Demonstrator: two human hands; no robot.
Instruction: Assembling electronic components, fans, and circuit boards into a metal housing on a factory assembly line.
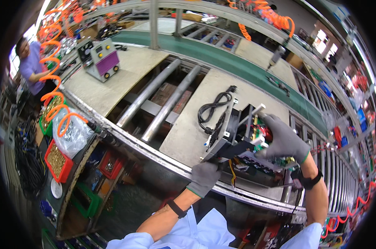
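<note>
A partly built electrical unit (235,133) with a dark metal panel, black parts and bare circuit boards stands tilted on a pale board (181,139) in front of me. My left hand (204,178), in a grey glove, is closed on the near lower corner of the unit's panel; its fingertips are partly hidden. My right hand (285,141), also gloved, is closed round the right side of the unit, over the circuit boards and coloured wires. A looped black power cord (213,108) lies beside the panel. Yellow wires (232,172) hang at the near side.
Metal rollers (171,101) separate my board from another board (113,89) bearing a boxy machine with a purple side (107,64). Beyond runs a green belt (237,62). Screws fill a red bin (58,161) at left. Orange coiled hoses (51,74) hang nearby; a person (32,66) stands far left.
</note>
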